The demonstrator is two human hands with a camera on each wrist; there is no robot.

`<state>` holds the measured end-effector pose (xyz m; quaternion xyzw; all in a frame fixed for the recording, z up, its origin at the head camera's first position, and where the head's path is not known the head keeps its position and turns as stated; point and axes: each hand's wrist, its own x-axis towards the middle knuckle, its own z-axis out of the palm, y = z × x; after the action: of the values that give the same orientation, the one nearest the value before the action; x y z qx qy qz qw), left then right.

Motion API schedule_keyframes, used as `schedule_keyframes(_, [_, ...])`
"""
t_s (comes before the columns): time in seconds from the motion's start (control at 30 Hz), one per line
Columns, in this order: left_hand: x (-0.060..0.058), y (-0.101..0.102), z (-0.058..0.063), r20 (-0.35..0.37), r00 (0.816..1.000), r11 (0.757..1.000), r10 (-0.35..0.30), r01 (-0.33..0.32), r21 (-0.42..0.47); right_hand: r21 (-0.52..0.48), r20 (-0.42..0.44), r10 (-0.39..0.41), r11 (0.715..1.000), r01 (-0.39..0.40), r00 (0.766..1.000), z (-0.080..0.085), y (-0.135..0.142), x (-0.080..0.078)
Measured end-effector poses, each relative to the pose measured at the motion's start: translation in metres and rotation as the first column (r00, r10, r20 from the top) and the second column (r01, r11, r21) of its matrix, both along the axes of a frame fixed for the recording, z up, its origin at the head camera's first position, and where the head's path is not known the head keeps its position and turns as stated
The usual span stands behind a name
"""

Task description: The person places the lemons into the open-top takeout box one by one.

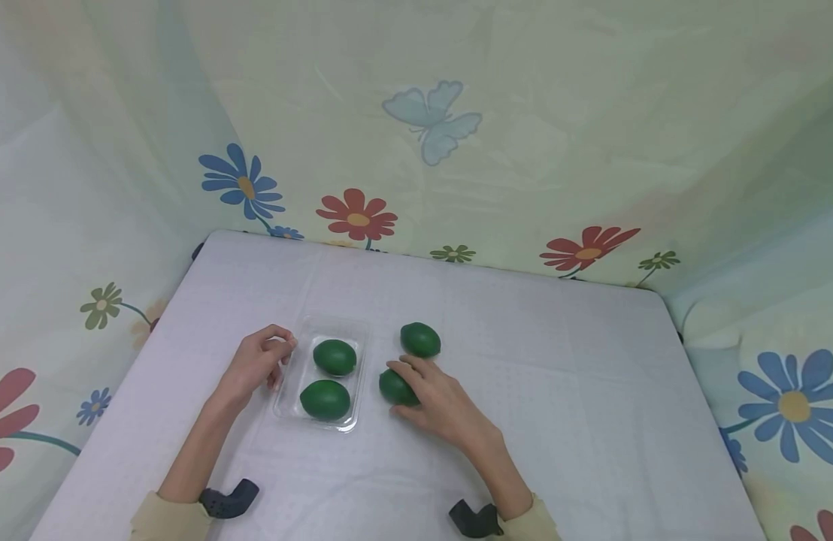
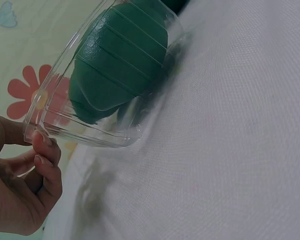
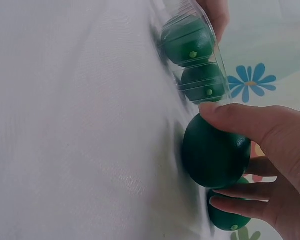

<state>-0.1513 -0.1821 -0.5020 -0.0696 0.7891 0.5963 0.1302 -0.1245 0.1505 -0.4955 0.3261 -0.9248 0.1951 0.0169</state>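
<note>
A clear plastic tray [image 1: 357, 330] with two green limes, a far one [image 1: 334, 357] and a near one [image 1: 325, 400], lies on the table. At its left edge, my left hand [image 1: 257, 361] pinches the rim between thumb and curled fingers, as the left wrist view shows. To the right of the tray, my right hand [image 1: 443, 402] grips a third lime [image 3: 215, 152], thumb on one side and fingers on the other. Just beyond that hand another lime [image 1: 420, 340] rests on the cloth, partly behind the fingers in the right wrist view.
A white cloth [image 1: 558, 376] covers the table. Its far edge meets a hanging curtain [image 1: 525, 150] printed with flowers and a butterfly, which also surrounds the sides. Dark wrist-worn devices, left [image 1: 229, 499] and right [image 1: 475, 518], sit by the sleeves.
</note>
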Motion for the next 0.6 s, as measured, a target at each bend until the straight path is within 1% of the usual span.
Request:
schedule_keyframes(0.23, [0.0,0.0002,-0.0002,-0.003,1.0,1.0,0.0,0.0,-0.006,-0.006,-0.038,0.003,1.0,-0.003,0.999,-0.0021,-0.0015,0.0014])
schedule_keyframes(0.6, [0.0003,-0.0003,0.0029,0.008,1.0,1.0,0.011,-0.011,0.005,-0.002,-0.027,-0.001,1.0,0.001,1.0,-0.005,-0.0028,0.0029])
